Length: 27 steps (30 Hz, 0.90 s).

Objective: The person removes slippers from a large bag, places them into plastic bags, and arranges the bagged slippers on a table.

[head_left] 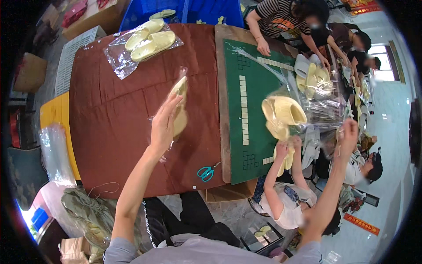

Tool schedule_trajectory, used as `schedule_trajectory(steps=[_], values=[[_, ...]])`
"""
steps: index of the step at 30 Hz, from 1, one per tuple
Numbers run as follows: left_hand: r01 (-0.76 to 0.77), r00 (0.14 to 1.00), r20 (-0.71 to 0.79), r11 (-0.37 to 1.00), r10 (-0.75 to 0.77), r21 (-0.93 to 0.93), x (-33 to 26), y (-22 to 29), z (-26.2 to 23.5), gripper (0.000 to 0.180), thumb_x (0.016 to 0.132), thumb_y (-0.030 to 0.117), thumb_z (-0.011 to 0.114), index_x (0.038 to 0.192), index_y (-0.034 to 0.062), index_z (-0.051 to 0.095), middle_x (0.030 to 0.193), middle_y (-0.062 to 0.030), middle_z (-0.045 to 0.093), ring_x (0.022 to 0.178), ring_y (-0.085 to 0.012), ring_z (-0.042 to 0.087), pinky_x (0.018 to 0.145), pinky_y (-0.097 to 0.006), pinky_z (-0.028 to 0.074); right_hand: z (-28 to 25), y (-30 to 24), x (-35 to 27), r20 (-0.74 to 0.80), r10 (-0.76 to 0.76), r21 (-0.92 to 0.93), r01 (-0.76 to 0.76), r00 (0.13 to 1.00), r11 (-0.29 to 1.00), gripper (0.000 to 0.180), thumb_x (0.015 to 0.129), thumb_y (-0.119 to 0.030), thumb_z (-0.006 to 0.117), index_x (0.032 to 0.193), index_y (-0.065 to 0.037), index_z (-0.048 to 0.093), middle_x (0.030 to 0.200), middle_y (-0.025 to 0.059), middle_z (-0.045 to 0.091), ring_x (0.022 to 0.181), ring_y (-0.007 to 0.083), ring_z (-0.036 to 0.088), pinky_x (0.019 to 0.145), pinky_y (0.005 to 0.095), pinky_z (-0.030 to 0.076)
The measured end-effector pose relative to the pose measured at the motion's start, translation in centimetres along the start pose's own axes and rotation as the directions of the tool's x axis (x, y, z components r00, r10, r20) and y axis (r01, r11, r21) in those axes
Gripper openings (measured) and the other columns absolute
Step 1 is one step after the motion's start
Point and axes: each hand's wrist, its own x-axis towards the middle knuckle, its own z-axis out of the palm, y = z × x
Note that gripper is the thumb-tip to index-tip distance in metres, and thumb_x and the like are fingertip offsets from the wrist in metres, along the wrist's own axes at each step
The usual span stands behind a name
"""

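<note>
Yellow slipper [180,119] at left hand [165,121], long axis up-down in view.

Tablecloth [110,145]: plain reddish brown. Bagged slippers [159,42]: pale yellow; single slipper [180,121] same shade. Board [235,132]: dark green, row of cream squares [244,110], black grid lines [250,160]. Scissors [205,174]: teal handles. Crates [215,11]: bright blue. Side panel [55,110]: orange-yellow. Co-worker's shirt [274,9]: dark, pale stripes, orange print. Wearer's shirt [189,253]: grey; trousers [195,215] black, white marks down one leg. Banner [361,224]: red, gold characters
</note>
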Motion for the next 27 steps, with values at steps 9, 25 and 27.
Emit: schedule_trajectory(steps=[9, 25, 27], values=[[0.089, 0.991, -0.045, 0.87, -0.126, -0.485, -2.4, 7.5, 4.8, 0.04, 0.102, 0.02, 0.033, 0.135, -0.0005, 0.04, 0.141, -0.0121, 0.04, 0.131, -0.0202, 0.036, 0.11, -0.032, 0.026, 3.0, -6.4, -1.9, -0.15, -0.179, 0.001, 0.181, 0.972, 0.983, 0.021, 0.095, -0.014, 0.05, 0.113, -0.006, 0.056, 0.082, 0.0004, 0.057, 0.065, 0.0066, 0.05, 0.054, 0.0201, 0.04], [-0.116, 0.865, 0.416, 0.918, 0.281, -0.379, -5.3, 10.5, 16.5, 0.043, 0.089, 0.0, 0.047, 0.13, 0.0098, 0.05, 0.147, -0.0178, 0.03, 0.136, -0.0341, 0.027, 0.11, -0.041, 0.025, 18.9, 3.2, -6.0, 0.719, 0.235, -0.656, 0.527, 0.655, 0.54, 0.046, 0.08, -0.047, 0.06, 0.08, -0.002, 0.066, 0.081, 0.02, 0.065, 0.08, 0.0365, 0.063, 0.068, 0.044, 0.049], [-0.231, 0.816, 0.446, 0.915, 0.367, -0.329, -5.1, 11.3, 15.3, 0.051, 0.088, 0.006, 0.053, 0.137, 0.0128, 0.041, 0.145, -0.0178, 0.031, 0.134, -0.0366, 0.029, 0.111, -0.044, 0.024, 16.9, 3.4, -6.0, 0.669, 0.061, -0.656, 0.551, 0.74, 0.515, 0.042, 0.086, -0.043, 0.054, 0.079, -0.003, 0.067, 0.08, 0.0194, 0.065, 0.079, 0.0377, 0.063, 0.067, 0.0472, 0.049]])
